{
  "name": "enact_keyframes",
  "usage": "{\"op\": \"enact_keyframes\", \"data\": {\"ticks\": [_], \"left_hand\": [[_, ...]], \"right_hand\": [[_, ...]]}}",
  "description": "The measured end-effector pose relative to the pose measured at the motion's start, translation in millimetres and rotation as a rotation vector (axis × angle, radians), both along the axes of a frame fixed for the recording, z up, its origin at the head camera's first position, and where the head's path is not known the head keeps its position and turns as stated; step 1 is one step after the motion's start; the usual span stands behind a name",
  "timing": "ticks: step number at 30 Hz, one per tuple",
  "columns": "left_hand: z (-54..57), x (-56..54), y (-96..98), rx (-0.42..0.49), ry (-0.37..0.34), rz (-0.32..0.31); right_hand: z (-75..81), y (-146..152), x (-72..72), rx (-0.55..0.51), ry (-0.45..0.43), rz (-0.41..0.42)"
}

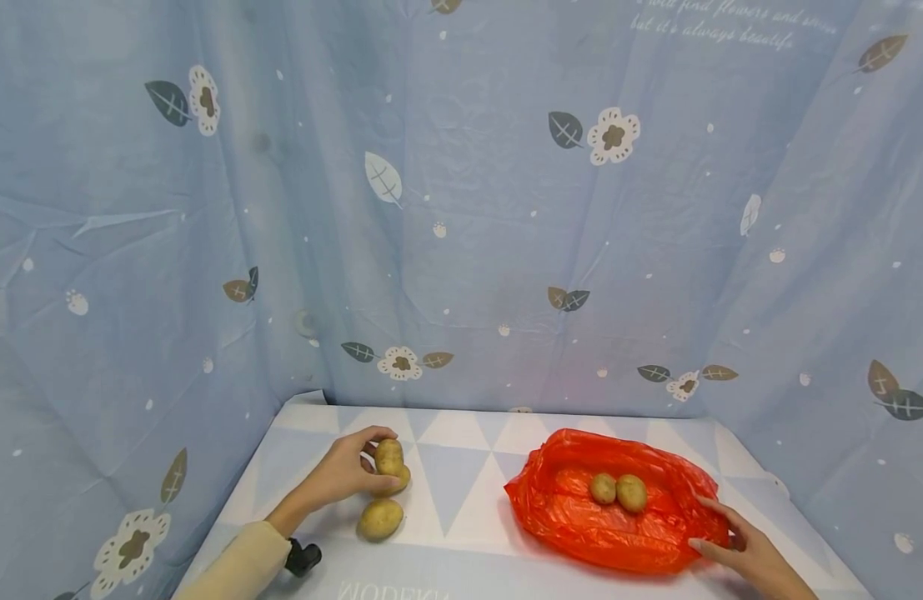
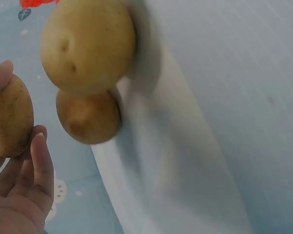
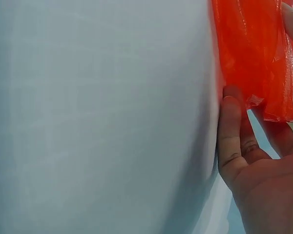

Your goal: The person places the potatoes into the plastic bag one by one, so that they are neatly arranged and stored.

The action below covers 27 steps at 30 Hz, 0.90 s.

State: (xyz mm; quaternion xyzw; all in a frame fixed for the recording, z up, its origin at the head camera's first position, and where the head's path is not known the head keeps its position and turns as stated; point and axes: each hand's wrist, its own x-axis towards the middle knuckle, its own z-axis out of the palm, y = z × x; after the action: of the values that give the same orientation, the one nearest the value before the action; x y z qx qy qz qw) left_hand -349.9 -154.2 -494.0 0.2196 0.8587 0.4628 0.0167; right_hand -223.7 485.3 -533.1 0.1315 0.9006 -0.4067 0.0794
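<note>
I had the left hand (image 1: 346,471) closed in a pinch, thumb on one side and fingers on the other, with a held potato (image 1: 389,456) between them, well to the left of the red bag (image 1: 596,546). The hold looked firm enough without squeezing; a smooth, rounded skin like that could roll out, I judged, so thumb and fingers were best kept opposite each other across its middle. Close by, also left of the bag, lay a second potato (image 1: 392,481), partly hidden by the held one, and a third potato (image 1: 381,520) nearer me — a straight lift seemed wiser than a sideways drag, which might knock them. Whether those two touched, I could not tell. At the bag's right edge, the right hand (image 1: 754,557) held the film lightly, thumb and fingers parted by little more than the bunched plastic. A steady outward hold would suit best there; a hard tug might tear thin film or tip the smaller potato (image 1: 603,489) and the larger potato (image 1: 631,493), side by side inside the bag. Its mouth gaped upward — worth preserving — above the patterned table (image 1: 469,500).
</note>
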Motion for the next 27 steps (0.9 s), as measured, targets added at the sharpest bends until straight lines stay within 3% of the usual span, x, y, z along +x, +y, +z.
{"op": "enact_keyframes", "data": {"ticks": [27], "left_hand": [[1.3,3.8,40.5,0.02,0.016,-0.146]], "right_hand": [[4.0,-3,0.0,-0.002,0.031,-0.014]]}}
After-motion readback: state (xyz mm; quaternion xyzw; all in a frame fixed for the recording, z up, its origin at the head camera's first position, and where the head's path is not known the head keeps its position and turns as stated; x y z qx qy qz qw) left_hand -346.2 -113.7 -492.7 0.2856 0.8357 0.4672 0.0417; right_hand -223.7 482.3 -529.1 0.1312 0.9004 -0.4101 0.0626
